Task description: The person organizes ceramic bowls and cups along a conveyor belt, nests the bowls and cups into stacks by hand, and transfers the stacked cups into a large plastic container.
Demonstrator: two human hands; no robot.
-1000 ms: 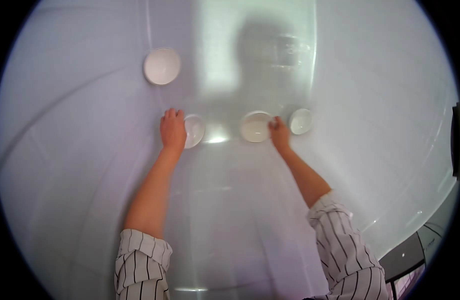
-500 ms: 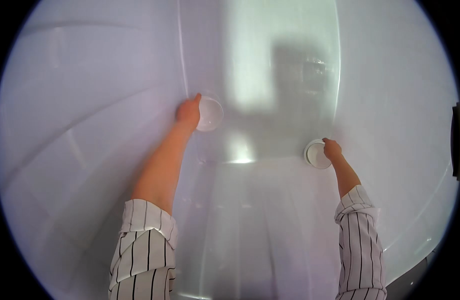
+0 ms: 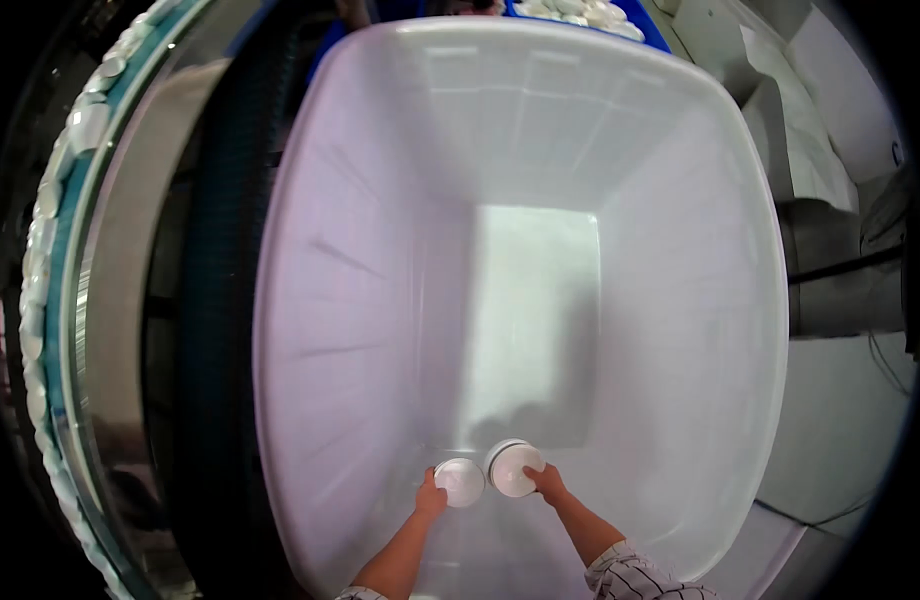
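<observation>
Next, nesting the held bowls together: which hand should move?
Probably the left hand: it grips what looks like one bowl, close beside the apparent stack in the right hand.

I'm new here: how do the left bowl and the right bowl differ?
The left bowl is held at its left edge by the left hand; the right bowl at its right edge by the right hand. A second rim shows behind the right bowl, none clearly behind the left bowl. Both are white and round.
</observation>
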